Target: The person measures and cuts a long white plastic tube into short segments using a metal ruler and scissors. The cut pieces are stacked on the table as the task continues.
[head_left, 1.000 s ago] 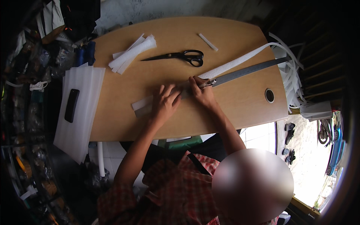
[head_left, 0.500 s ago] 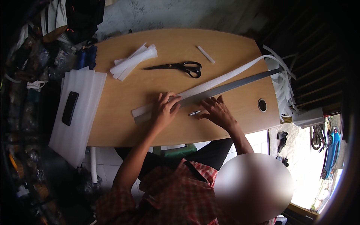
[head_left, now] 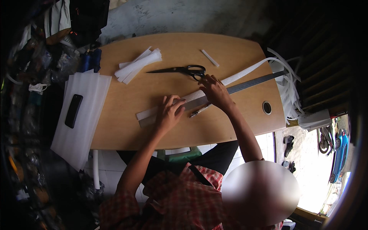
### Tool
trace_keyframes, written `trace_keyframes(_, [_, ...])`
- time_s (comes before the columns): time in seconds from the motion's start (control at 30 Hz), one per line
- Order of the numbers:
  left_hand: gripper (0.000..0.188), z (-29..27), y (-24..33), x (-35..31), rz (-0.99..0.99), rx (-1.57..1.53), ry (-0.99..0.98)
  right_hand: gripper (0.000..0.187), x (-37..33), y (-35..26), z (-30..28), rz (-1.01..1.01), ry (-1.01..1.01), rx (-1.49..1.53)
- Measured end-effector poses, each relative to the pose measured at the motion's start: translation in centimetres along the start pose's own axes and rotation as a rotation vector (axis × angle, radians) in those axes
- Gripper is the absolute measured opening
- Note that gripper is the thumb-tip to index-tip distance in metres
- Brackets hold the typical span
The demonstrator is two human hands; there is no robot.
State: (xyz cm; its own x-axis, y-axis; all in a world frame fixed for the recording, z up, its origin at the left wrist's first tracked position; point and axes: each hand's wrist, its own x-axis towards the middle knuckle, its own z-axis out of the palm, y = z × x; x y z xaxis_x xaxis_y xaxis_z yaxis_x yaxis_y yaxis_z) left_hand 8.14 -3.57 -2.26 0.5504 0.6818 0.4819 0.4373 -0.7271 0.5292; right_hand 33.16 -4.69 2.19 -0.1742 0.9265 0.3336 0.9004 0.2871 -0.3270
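Left of the scissors [head_left: 176,69], white pieces [head_left: 138,64] seem cut; below, the spread left hand [head_left: 168,112] rests on the long strip [head_left: 244,72], seemingly uncut; right hand [head_left: 215,92] beside, grip unclear.

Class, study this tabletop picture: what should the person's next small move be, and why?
Probably to close the right hand on the scissors by their handles: its fingertips are right beside the handles, the pen lies loose on the table, and the left hand rests over the white strip and grey ruler, seemingly steadying them.
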Motion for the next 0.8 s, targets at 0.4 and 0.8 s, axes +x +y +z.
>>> trace_keyframes(0.4, [0.034,0.2,0.1,0.1,0.037,0.043,0.021,0.032,8.8,5.8,3.7,-0.082,-0.244,-0.152])
trace_keyframes(0.8, [0.020,-1.1,-0.6,3.2,-0.114,0.105,-0.173,0.040,-0.9,3.8,-4.6,0.244,-0.121,0.505])
